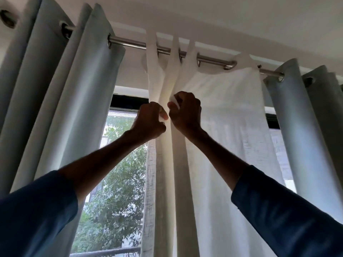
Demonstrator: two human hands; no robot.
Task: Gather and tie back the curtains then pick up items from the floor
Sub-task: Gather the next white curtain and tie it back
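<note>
The fingertips of both hands are mostly buried in cloth, so the exact grip is hard to read; the left hand [150, 119] has its fingers curled together, thumb pressing a fold of the sheer [222, 108] against them; the right hand [186, 112] is fisted on the same gathered bunch, a white strip showing between its knuckles; whether that strip is a separate tie or part of the sheer cannot be told. The hands are just beside each other, high on the sheer, a little below the rod [130, 42]. The sheer hangs by tabs from the rod, bunched into a narrow column under the hands and spread flat to the right; its lower end runs off the bottom edge. A grey curtain [74, 89] hangs at left on eyelets, another [297, 117] at right, both cut by the frame. Blue sleeves [37, 210] fill the lower corners. Between the left curtain and the sheer the window [126, 106] shows a tree [118, 173] and a blurred railing [105, 252].
</note>
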